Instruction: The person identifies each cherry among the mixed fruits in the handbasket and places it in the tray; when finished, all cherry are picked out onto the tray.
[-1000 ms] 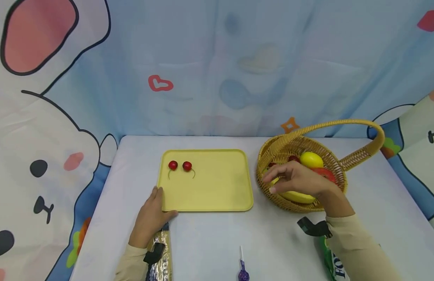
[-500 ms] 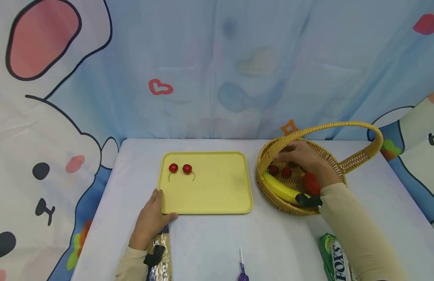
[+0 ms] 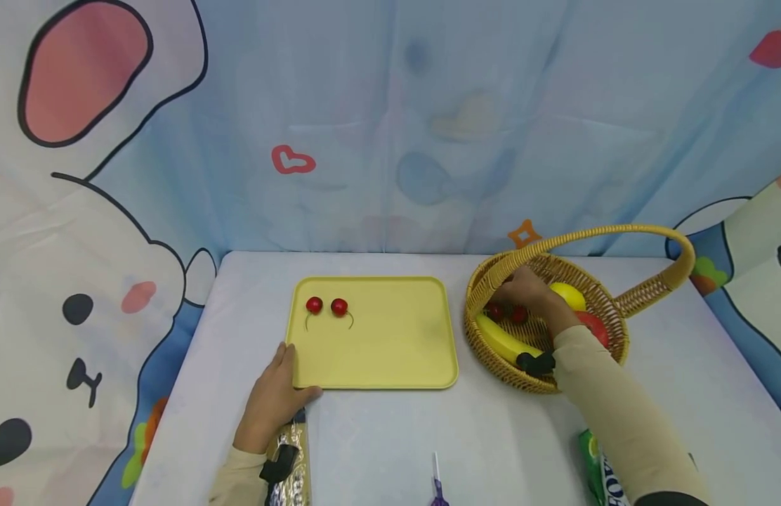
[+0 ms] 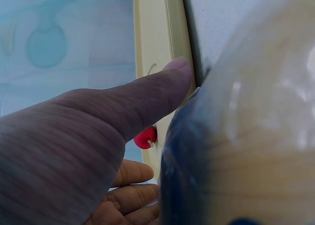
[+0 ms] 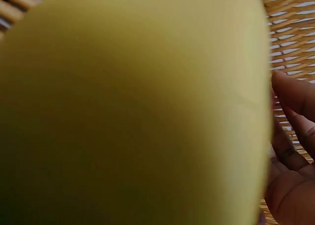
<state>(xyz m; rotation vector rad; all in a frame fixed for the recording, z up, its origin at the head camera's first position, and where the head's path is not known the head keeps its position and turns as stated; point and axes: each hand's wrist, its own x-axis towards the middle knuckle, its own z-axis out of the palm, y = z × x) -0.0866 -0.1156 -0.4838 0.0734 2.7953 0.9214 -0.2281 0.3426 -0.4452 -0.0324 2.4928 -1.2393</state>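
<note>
A: Where was the right hand (image 3: 523, 289)?
B: Down inside the woven basket (image 3: 494, 367), under the looping handle. Its fingertips were hidden in the head view, and the right wrist view showed bent fingers partly behind a big blurred yellow surface, so I couldn't tell whether they gripped anything.
A: How did the basket look?
B: Honey-brown wicker, round, with a handle wound in yellower strands that arched up to the right.
A: And the fruit in it?
B: A smooth yellow banana (image 3: 501, 342) lay along the near left side, slightly curved. Two dark red cherries (image 3: 519, 314) sat just beyond it, close to the hand. A bright yellow lemon-like fruit (image 3: 569, 296) and a larger red fruit (image 3: 594, 327) were on the right, the red one partly behind the sleeve.
A: What about the left hand (image 3: 273, 397)?
B: Spread loosely at the near left corner of the pale yellow tray (image 3: 390, 344), thumb straight against the near rim, fingers along the left side.
A: Anything on the tray?
B: Two glossy red cherries (image 3: 339, 307) side by side towards the far left, thin greenish stems curving nearer the person. The tray lay flat on the white counter (image 3: 378, 429), left of the basket
</note>
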